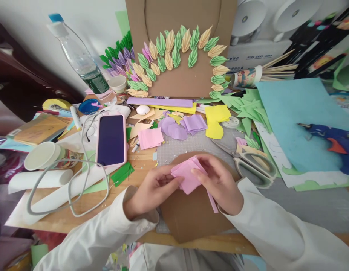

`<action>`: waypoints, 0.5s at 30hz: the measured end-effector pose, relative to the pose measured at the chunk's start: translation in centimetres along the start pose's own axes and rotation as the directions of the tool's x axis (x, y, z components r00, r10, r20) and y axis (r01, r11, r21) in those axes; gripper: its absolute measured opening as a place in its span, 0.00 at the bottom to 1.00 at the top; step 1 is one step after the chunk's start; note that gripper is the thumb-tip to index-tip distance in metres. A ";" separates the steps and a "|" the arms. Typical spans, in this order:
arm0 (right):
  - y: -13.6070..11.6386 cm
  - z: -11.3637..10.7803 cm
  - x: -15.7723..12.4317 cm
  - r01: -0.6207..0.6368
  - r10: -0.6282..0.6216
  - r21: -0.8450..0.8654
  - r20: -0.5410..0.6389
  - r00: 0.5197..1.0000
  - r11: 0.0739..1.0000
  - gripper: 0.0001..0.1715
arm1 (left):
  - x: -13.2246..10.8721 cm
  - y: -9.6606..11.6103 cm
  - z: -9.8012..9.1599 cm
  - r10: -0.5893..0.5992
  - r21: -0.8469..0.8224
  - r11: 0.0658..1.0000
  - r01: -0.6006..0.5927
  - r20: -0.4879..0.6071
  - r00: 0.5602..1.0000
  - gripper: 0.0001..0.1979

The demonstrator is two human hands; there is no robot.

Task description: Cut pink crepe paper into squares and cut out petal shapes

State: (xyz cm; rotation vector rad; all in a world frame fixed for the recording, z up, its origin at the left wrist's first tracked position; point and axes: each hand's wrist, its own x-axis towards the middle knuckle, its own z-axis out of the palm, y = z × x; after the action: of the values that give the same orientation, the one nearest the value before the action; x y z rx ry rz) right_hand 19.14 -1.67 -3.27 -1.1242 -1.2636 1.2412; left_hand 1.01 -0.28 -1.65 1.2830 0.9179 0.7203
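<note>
A small stack of pink paper squares [188,177] is held between my two hands. My left hand [156,188] pinches its left edge, thumb in front and fingers behind. My right hand [219,184] grips the right side, its thumb pressed on the front sheet. A narrow pink strip [212,202] hangs down below the right hand. Beneath both hands lies a brown cardboard piece [191,222] on a grey cutting mat [174,148]. Just right of the right hand are scissors [255,167] with grey handles.
Pink, purple [193,124] and yellow [218,120] paper pieces lie ahead. Behind stands a cardboard panel [180,81] edged with folded paper leaves. A phone [111,140], looping cable [69,188] and bottle [91,71] are left. A blue glue gun [332,139] lies right on blue paper [293,109].
</note>
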 end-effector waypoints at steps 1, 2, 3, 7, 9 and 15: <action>-0.1 -0.1 0.0 0.011 -0.011 -0.002 0.012 1.000 1.000 0.08 | 0.0 0.1 -0.1 0.011 0.008 1.000 -0.011 0.000 1.000 0.12; -0.1 -0.1 0.1 0.025 -0.025 0.003 0.014 1.000 1.000 0.07 | 0.1 0.2 -0.3 0.024 0.021 1.000 -0.024 0.005 1.000 0.12; 0.0 -0.2 0.1 0.030 -0.030 0.019 0.002 1.000 0.999 0.07 | 0.2 0.4 -0.5 0.037 0.043 0.998 -0.037 0.011 0.999 0.11; 0.6 -0.5 0.3 -0.042 0.050 0.112 -0.065 0.997 0.993 0.12 | 1.3 1.4 -2.7 0.190 0.302 0.944 -0.136 -0.160 0.969 0.11; 1.1 -0.6 0.4 -0.074 0.082 0.129 -0.062 0.995 0.989 0.14 | 2.2 1.8 -4.4 0.354 0.600 0.789 -0.129 -0.274 0.894 0.11; 1.4 -0.7 0.7 -0.092 0.099 0.132 -0.044 0.994 0.987 0.16 | 4.8 1.8 -8.4 0.297 0.979 0.199 0.038 -0.097 0.950 0.20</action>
State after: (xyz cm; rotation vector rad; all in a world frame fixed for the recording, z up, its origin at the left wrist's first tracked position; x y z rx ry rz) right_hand 19.77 -0.84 -4.64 -1.1255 -1.0860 1.3380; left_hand -4.02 8.16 -1.02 2.5079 1.6501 0.3602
